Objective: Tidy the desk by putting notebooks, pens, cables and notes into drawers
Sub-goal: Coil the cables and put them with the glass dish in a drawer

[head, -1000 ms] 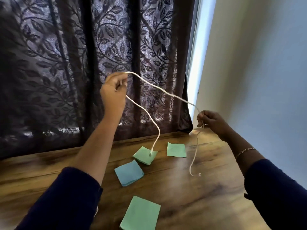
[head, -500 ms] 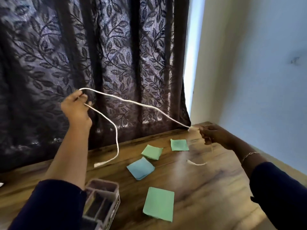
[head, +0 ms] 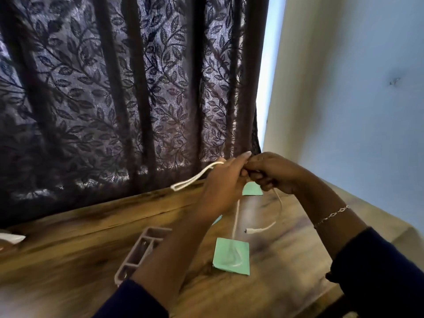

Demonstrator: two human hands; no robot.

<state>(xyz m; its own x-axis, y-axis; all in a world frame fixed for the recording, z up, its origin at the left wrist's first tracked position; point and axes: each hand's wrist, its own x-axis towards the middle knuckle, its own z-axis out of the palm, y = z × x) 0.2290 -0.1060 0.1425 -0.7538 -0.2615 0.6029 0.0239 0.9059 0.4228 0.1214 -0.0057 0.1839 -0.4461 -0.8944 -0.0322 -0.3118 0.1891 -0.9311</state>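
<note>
A white cable (head: 195,177) is held folded above the wooden desk (head: 68,244). My left hand (head: 223,182) and my right hand (head: 273,172) meet at the centre, both gripping the cable. A folded loop sticks out to the left of my left hand. Two strands hang below, one ending in a plug above the desk. A green note (head: 231,255) lies under the hanging strand. Another green note (head: 252,188) shows just under my hands, partly hidden. A sliver of a blue note (head: 216,219) peeks out beside my left forearm.
A pale compartmented organiser tray (head: 140,253) sits on the desk, partly under my left forearm. A dark leaf-patterned curtain (head: 114,99) hangs behind the desk. A light wall (head: 355,99) stands on the right. A white object (head: 11,238) lies at the far left edge.
My left hand swung from far left and high to meet my right hand at the centre, folding the stretched cable into a loop. The view shifted, showing more of the organiser tray.
</note>
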